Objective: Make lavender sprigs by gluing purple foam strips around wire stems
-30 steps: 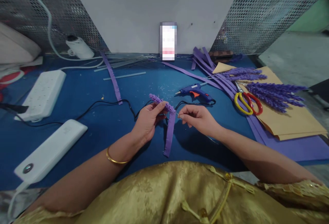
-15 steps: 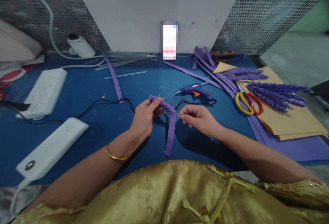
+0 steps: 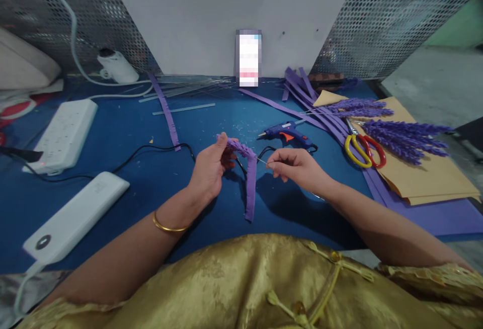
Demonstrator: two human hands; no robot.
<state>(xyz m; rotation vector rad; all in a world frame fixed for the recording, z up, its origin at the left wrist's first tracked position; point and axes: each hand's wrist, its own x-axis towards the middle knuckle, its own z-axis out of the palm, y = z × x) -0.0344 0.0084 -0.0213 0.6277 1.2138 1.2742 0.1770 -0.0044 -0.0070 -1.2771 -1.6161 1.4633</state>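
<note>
Near the middle, my left hand [image 3: 210, 170] pinches the upper end of a purple flower spike [image 3: 240, 146], a fringed strip wound around a thin wire. The loose part of the purple strip [image 3: 250, 188] hangs down from the spike's lower end. To the right, my right hand [image 3: 292, 167] grips the thin wire [image 3: 261, 160] between thumb and fingers. Beyond my right hand, a blue glue gun [image 3: 289, 133] with an orange trigger lies on the blue table.
Yellow-and-red-handled scissors [image 3: 358, 151], finished purple flower spikes [image 3: 409, 135] and brown paper [image 3: 433, 183] lie at the right. Purple strips [image 3: 302, 97] are behind. At the left are a white power strip [image 3: 64, 135] and a power bank [image 3: 77, 218]. A phone [image 3: 248, 60] stands at the back.
My left hand has shifted slightly left toward the spike's tip, and the spike moved up and left. My right hand has moved a little right along the wire. The hanging strip has swung slightly.
</note>
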